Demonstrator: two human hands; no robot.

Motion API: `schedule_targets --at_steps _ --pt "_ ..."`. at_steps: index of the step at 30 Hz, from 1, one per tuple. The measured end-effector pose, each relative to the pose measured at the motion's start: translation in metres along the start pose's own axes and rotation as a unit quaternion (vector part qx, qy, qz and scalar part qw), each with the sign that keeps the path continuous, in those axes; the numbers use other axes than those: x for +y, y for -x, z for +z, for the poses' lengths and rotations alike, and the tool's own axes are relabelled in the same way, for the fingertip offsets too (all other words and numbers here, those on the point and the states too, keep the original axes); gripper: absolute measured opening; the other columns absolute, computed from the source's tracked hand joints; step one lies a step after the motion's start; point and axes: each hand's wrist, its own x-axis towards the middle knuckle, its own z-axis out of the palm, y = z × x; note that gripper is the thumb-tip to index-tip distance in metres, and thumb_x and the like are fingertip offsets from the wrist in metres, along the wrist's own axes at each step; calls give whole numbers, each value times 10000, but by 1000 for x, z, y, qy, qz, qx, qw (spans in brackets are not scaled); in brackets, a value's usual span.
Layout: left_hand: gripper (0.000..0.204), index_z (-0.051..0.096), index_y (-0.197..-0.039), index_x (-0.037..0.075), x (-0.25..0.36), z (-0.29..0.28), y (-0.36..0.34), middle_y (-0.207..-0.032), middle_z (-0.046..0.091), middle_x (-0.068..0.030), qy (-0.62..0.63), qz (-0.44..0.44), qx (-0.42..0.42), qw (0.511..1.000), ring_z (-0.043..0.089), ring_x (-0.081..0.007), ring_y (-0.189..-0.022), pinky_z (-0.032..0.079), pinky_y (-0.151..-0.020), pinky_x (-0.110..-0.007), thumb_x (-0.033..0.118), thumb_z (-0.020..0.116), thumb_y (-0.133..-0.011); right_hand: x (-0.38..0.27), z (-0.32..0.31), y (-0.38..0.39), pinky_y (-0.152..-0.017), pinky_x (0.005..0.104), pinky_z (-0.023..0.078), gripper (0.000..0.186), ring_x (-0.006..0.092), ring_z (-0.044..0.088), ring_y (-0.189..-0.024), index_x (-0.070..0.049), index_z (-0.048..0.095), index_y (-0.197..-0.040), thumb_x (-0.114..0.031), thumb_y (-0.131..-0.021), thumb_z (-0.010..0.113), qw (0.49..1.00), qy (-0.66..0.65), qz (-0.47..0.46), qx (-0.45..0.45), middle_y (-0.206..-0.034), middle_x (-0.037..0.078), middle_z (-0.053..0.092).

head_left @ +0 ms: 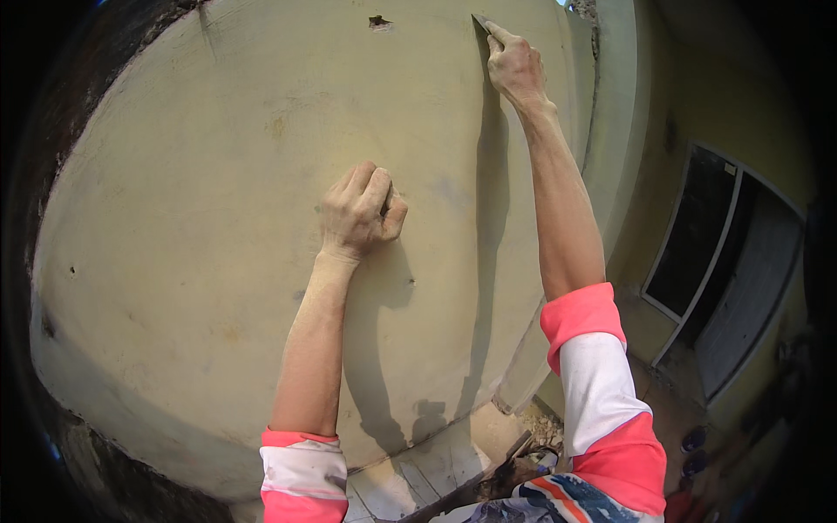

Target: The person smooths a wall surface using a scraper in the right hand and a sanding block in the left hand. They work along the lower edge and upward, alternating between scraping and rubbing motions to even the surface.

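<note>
A broad, yellowish-green plastered wall (pixel 200 200) fills most of the view in front of me. High up, near its right side, my right hand (pixel 516 70) is closed around a thin flat scraper (pixel 480 22), whose blade points up and left at the wall's surface. Most of the scraper's grip is hidden by the fingers. Lower and nearer the middle, my left hand (pixel 359 207) is curled into a fist close to the wall. A dark gap shows between thumb and fingers; whatever may be inside is hidden. Both hands look dusty.
A ragged hole (pixel 379 23) breaks the wall near the top, and a smaller one (pixel 72 271) sits at far left. Pale boards (pixel 427 475) and rubble (pixel 545 427) lie at the wall's foot. On the right stand a framed window (pixel 693 231) and a door (pixel 751 301).
</note>
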Motion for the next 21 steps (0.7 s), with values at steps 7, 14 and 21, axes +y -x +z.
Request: schedule_targets --at_steps 7,14,21 --pt "96 534 -763 101 2 4 3 -725 534 -19 4 6 10 1000 558 -175 -600 492 -491 -324 94 626 -736 8 3 9 -951 506 600 400 376 743 -1029 -147 636 -1434 -262 -1120 418 998 33 -51 11 -1097 199 768" --pt "80 538 -763 94 0 -2 2 -721 541 -25 -1 8 5 1000 559 -179 -591 483 -482 -327 83 607 -726 3 1 18 -986 495 585 395 385 722 -1094 -160 636 -1436 -255 -1115 427 999 22 -38 -21 -1165 181 753" --pt "79 531 -750 95 3 -2 0 -715 540 -36 -17 10 12 1000 561 -191 -584 478 -474 -330 69 599 -720 0 -1 16 -1026 489 564 385 387 700 -1162 -163 643 -1433 -277 -1108 472 999 12 -35 -24 -1270 166 726"
